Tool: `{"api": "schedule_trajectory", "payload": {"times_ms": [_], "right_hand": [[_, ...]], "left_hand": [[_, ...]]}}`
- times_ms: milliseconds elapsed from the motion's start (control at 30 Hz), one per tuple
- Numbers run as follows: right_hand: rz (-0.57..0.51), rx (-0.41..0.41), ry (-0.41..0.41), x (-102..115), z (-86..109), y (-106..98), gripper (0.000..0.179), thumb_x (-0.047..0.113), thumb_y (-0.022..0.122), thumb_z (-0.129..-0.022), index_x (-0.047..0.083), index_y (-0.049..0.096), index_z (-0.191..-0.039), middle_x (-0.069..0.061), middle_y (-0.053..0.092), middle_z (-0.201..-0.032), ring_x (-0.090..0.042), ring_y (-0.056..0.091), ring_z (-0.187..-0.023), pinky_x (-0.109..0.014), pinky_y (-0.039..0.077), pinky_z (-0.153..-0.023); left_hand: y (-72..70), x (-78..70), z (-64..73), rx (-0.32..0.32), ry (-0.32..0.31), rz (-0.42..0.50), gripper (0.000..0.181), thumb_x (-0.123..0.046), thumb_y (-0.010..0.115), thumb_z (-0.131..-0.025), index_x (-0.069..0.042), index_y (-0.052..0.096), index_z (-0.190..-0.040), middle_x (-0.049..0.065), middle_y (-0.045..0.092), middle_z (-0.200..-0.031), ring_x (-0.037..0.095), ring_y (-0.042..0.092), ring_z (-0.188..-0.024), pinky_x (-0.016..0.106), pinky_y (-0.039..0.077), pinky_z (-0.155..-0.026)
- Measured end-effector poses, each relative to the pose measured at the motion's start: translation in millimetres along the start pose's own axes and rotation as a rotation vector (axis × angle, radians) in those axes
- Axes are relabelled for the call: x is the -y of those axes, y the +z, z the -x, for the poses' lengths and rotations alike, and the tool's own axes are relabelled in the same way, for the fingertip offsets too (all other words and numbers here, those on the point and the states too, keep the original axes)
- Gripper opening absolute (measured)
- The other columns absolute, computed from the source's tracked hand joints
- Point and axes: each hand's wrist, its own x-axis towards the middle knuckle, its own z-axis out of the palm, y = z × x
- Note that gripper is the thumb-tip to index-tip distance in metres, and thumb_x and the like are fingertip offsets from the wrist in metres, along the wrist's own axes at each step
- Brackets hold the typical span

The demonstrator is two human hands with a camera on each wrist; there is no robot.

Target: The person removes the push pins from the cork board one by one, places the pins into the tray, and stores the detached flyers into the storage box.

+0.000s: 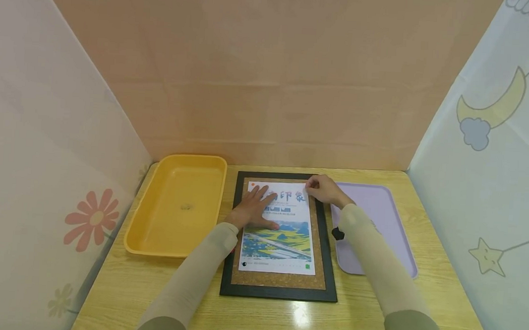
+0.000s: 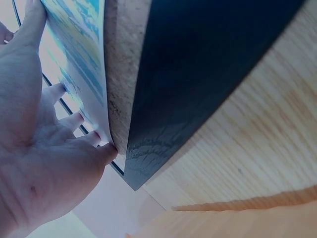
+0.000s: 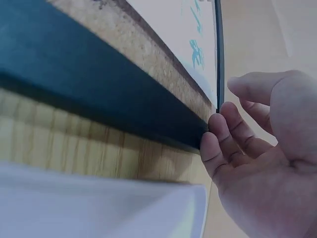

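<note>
A printed poster point(image 1: 282, 242) with blue lettering and a green-and-blue landscape lies on a cork board point(image 1: 280, 280) in a black frame point(image 1: 279, 292). Small coloured pushpins mark three of its corners: orange point(image 1: 252, 184) top left, black point(image 1: 244, 264) bottom left, green point(image 1: 307, 266) bottom right. My left hand point(image 1: 257, 208) rests on the poster's upper left part with fingers spread. At the top right corner is my right hand point(image 1: 325, 189), thumb and fingers bent; its lower fingertips point(image 3: 210, 144) meet the frame's edge. I cannot tell whether the right hand pinches anything.
A yellow tray point(image 1: 146, 238) stands left of the board, with something small inside. To the right is a lilac tray point(image 1: 391, 208), partly behind the right sleeve. The wooden table point(image 1: 277, 320) is bounded by a back wall point(image 1: 268, 109) and two patterned side walls.
</note>
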Motion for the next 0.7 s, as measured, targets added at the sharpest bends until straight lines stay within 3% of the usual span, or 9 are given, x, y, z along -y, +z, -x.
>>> {"api": "schedule_trajectory", "payload": {"times_ms": [233, 700], "right_hand": [[0.027, -0.041, -0.013, -11.9, 18.6, -9.7, 0.013, 0.017, 0.067, -0.113, 0.008, 0.075, -0.118, -0.014, 0.076, -0.120, -0.031, 0.070, -0.113, -0.048, 0.058, -0.100], [0.040, -0.115, 0.044, -42.0, 54.8, -35.2, 0.012, 0.013, 0.068, -0.112, 0.004, 0.074, -0.113, -0.015, 0.075, -0.115, -0.030, 0.066, -0.108, -0.034, 0.053, -0.092]], "left_hand": [[0.4, 0.9, -0.3, -0.008, 0.017, -0.007, 0.114, -0.072, 0.081, -0.094, -0.024, 0.026, -0.182, 0.012, 0.010, -0.193, 0.042, 0.008, -0.180, 0.065, 0.013, -0.146], [0.1, 0.9, 1.5, -0.013, 0.024, 0.012, 0.113, -0.071, 0.082, -0.093, -0.024, 0.029, -0.181, 0.013, 0.011, -0.193, 0.043, 0.008, -0.180, 0.067, 0.013, -0.145]]}}
